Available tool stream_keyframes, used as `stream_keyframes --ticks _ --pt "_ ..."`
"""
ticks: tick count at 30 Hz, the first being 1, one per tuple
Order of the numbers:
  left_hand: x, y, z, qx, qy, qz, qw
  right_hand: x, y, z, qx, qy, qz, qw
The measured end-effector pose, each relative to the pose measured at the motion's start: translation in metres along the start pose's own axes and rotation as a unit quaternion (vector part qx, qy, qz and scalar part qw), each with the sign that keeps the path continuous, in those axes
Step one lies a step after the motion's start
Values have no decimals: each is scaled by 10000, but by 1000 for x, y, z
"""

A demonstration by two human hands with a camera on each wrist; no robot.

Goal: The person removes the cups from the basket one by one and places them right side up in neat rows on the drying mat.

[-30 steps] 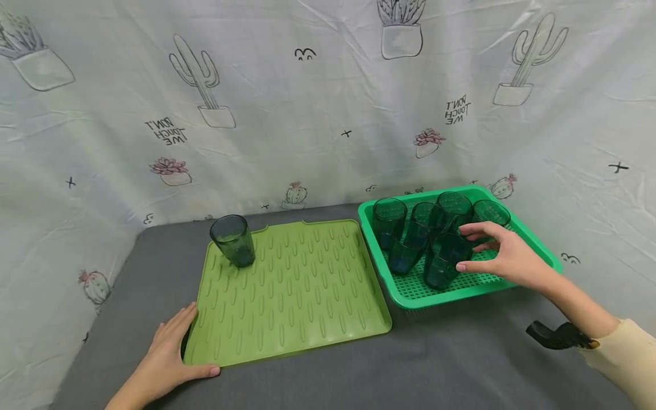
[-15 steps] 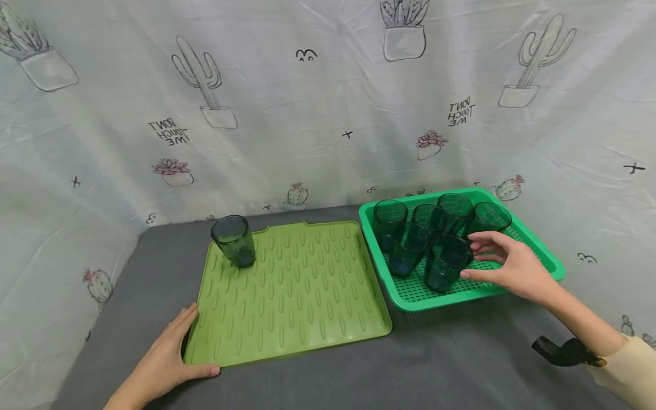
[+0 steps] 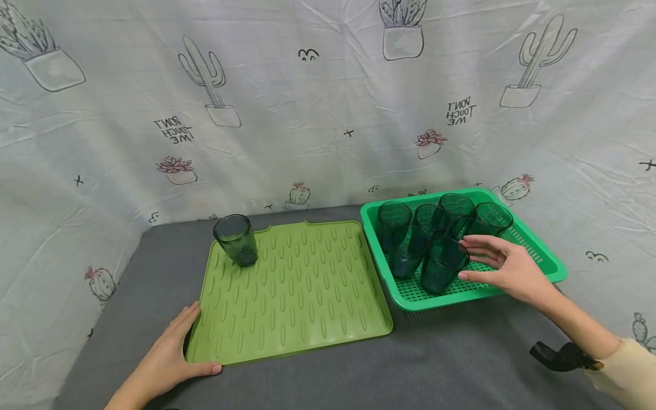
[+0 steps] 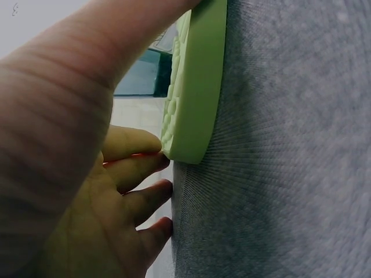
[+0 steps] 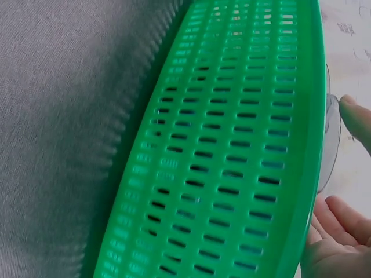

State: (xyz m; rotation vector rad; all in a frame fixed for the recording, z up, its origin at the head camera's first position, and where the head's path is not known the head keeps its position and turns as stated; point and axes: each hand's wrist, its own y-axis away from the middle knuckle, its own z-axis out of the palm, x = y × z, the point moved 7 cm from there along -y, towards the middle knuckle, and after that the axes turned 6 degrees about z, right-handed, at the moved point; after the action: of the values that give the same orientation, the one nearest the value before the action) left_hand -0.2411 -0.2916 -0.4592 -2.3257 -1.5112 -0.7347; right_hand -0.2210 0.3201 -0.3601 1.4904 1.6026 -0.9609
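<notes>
A light green ridged mat lies on the grey table, with one dark teal cup upright at its far left corner. My left hand rests flat at the mat's near left corner, fingers straight against the mat edge. A bright green slotted basket to the right holds several more teal cups. My right hand is spread beside the front cup, which leans slightly. Forefinger and thumb are at the cup's rim and side, not curled round it.
A cactus-print cloth hangs close behind and around the table. Bare grey table surface runs along the front. A black strap piece sits at my right wrist. The basket wall fills the right wrist view.
My right hand has sunk a little and stayed spread beside the front cup in the basket. The left hand has not moved on the mat's corner.
</notes>
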Motion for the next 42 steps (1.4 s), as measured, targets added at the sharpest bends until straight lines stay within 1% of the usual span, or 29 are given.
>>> stream_keyframes --ticks 3,7,12,17,20,24,28,30,33,37,42 --pt "0 -1 0 -13 -3 -25 10000 -1 -4 5 -130 117 -61 9998" --pt "-1 -2 2 -82 41 -74 9999 -2 -8 10 -186 273 -96 9994" --pt "-2 -1 2 -90 98 -85 9999 -1 -11 15 -299 392 -10 9988" --pt "-2 1 1 -10 108 -88 9999 -2 -14 21 -412 859 89 9954" --pt "-2 0 0 20 121 -78 9999 -2 -14 24 -409 1073 105 9933" --pt "-1 -1 0 12 111 -59 9999 -1 -13 26 -231 1191 69 9926" --pt "-2 2 1 -15 127 -123 9998 -2 -13 29 -94 1309 -22 9913" --pt "-2 3 1 -13 114 -151 9998 -2 -13 30 -54 1348 -13 9909" --pt "-1 3 0 -4 87 -152 9998 -1 -14 29 -72 1347 116 9908" --pt "0 3 -1 33 77 -103 9999 2 -14 26 -94 1241 340 9916" --pt "3 3 -1 64 82 -35 9999 6 -10 19 -100 1145 424 9925"
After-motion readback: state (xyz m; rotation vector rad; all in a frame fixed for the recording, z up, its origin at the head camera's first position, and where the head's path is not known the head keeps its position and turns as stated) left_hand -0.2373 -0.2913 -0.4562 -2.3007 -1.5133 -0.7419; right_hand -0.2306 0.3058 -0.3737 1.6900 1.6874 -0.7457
